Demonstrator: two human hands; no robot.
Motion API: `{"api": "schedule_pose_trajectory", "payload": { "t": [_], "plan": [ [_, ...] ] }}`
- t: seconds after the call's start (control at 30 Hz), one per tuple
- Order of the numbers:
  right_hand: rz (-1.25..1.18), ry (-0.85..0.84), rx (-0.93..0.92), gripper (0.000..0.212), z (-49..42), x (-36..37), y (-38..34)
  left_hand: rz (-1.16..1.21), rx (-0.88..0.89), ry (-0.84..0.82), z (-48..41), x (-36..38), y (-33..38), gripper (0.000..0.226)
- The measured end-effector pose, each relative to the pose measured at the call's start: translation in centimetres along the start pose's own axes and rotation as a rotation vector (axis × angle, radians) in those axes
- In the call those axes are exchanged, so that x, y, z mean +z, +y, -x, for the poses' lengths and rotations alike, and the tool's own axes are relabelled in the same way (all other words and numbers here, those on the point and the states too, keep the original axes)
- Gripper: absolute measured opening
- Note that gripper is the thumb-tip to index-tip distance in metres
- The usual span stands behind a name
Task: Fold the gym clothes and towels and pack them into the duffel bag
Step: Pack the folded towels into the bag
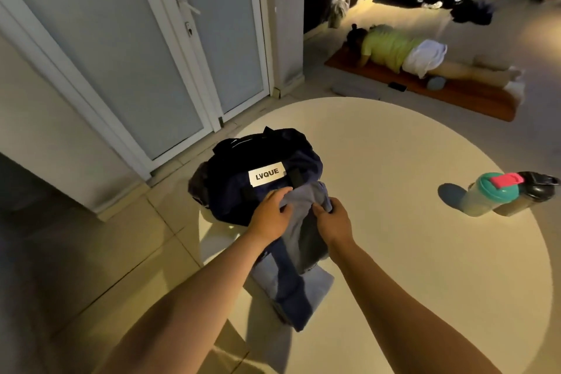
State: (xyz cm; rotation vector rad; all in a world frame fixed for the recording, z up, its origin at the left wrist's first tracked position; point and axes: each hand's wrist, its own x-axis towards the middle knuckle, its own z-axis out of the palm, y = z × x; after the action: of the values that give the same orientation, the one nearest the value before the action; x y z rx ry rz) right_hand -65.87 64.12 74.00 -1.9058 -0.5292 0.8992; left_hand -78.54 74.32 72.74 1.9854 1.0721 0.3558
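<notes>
Packing step, I'd say: left hand (270, 212) and right hand (332, 220) both clutch the grey-blue garment (293, 276) at the duffel bag (258, 161) on the counter (394, 252) edge. Most of the cloth trails outside the bag. Next it needs tucking in, though it's too dim to tell whether the bag's open.

Grey-blue cloth (300, 200), bunched at the top, gripped by left hand (268, 215) and right hand (334, 222). Navy bag (261, 161), white LVQUE label, sits just past the grip. The rest of the cloth trails below it over a pale towel (318, 285).

One duffel bag (243, 179); one blue garment (303, 206); two bottles (485, 196) (535, 191); two hands (268, 215) (335, 220)
</notes>
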Motion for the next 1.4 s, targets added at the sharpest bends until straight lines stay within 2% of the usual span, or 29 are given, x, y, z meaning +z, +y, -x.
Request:
{"api": "schedule_pose_trajectory", "payload": {
  "t": [0.2,0.47,0.57,0.63,0.7,0.8,0.9,0.97,1.03,1.13,1.2,1.27,1.4],
  "plan": [
    [-0.067,0.031,0.059,0.017,-2.4,5.7,-0.8,-0.090,0.026,-0.047,-4.2,-4.0,-4.1,0.041],
    [-0.205,0.209,0.164,0.024,-7.1,15.1,-4.5,-0.401,0.190,-0.045,-14.4,-9.1,-10.4,0.044],
    [-0.206,0.270,0.206,0.023,-7.4,18.0,-5.7,-0.422,0.098,-0.053,-17.5,-12.0,-12.1,0.062],
    [-0.162,0.338,0.226,0.027,-7.4,18.6,-6.1,-0.449,-0.033,-0.151,-19.4,-13.7,-12.6,0.079],
    [-0.115,0.425,0.246,0.028,-7.3,18.6,-5.9,-0.445,-0.098,-0.263,-20.6,-14.2,-13.3,0.086],
    [-0.116,0.502,0.282,0.032,-6.9,19.1,-5.5,-0.461,0.026,-0.414,-20.2,-13.4,-13.7,0.069],
    [-0.154,0.497,0.309,0.033,-6.7,20.1,-5.6,-0.457,0.116,-0.546,-18.7,-12.0,-14.2,0.046],
    [-0.153,0.499,0.314,0.034,-6.5,20.6,-5.4,-0.438,0.085,-0.600,-17.6,-11.5,-14.7,0.049],
    [-0.160,0.518,0.324,0.036,-6.2,21.0,-5.2,-0.390,0.027,-0.534,-16.7,-11.6,-15.4,0.059],
    [-0.209,0.635,0.342,0.039,-5.4,20.8,-4.8,-0.255,0.118,-0.465,-15.6,-11.9,-15.9,0.059],
    [-0.270,0.747,0.330,0.037,-5.0,20.2,-4.5,-0.191,0.210,-0.533,-14.3,-12.1,-15.2,0.059],
    [-0.338,0.833,0.319,0.035,-4.6,19.4,-4.2,-0.168,0.211,-0.624,-13.2,-11.7,-14.4,0.059],
    [-0.348,0.789,0.372,0.033,-4.1,18.5,-3.9,-0.231,0.171,-0.773,-12.0,-9.8,-13.5,0.052]
  ]
}}
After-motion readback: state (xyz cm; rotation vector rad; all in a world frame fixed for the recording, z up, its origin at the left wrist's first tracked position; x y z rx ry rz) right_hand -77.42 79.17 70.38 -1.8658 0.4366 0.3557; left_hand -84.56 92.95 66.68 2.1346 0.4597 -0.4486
